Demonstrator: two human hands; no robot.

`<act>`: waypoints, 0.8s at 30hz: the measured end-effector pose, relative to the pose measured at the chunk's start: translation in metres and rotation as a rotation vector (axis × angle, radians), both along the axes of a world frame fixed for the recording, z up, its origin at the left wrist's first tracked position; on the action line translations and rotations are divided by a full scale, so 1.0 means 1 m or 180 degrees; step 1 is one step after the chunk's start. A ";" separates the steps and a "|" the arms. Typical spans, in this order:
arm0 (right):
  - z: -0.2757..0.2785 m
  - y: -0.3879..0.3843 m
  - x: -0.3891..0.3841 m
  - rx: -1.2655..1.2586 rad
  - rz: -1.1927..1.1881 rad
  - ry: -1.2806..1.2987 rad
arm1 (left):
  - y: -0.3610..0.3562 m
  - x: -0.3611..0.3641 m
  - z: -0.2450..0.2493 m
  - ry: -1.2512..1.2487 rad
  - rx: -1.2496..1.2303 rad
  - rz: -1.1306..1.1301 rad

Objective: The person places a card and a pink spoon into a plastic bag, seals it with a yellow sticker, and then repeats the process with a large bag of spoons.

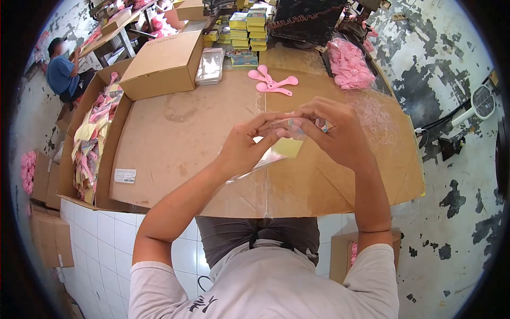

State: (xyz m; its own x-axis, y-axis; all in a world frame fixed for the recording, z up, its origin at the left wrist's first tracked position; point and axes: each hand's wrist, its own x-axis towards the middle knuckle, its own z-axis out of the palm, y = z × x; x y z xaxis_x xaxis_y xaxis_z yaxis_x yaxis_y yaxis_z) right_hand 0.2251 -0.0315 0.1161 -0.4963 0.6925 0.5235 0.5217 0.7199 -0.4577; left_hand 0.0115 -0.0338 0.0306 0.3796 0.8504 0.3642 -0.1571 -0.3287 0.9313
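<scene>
A clear plastic bag is held up over the cardboard-covered table by both hands. Inside it, or just behind its film, a yellow card shows, with a bit of pink beside it. My left hand pinches the bag's upper edge between thumb and fingers. At the same edge, my right hand has its thumb and curled fingers closed on the bag, fingertips nearly meeting the left ones. Beyond the hands, several pink plastic scoops lie in a small heap on the cardboard.
A long open box of packed pieces lines the left side. At the back are a closed carton, clear bags, stacked yellow cards and a bag of pink scoops. Plastic scraps lie right. A person sits far left.
</scene>
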 end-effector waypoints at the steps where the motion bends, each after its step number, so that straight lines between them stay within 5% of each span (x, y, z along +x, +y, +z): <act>1: -0.004 0.001 -0.002 0.0061 -0.0066 0.0082 | 0.001 0.001 -0.001 -0.0077 -0.0017 0.0064; 5: -0.014 0.009 -0.010 0.1519 -0.0344 -0.0259 | -0.003 -0.001 0.004 -0.0089 -0.0132 0.0234; 17: -0.035 0.024 -0.024 0.1797 -0.0432 -0.1199 | -0.003 -0.003 -0.002 0.1463 0.0839 0.0745; 20: -0.029 0.052 0.010 0.1222 -0.0695 -0.0357 | 0.003 -0.004 -0.002 0.0797 0.0197 0.0424; 24: -0.020 0.058 0.111 -0.2677 0.0336 0.1433 | 0.016 -0.008 -0.011 -0.0114 -0.0813 0.0080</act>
State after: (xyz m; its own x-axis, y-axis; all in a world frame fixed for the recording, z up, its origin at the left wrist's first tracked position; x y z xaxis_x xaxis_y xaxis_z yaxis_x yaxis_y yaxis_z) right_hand 0.3363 0.0261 0.0964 -0.4513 0.8918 0.0325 0.1220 0.0977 -0.9877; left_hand 0.0034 -0.0177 0.0194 0.3478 0.9256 0.1493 -0.1863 -0.0879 0.9786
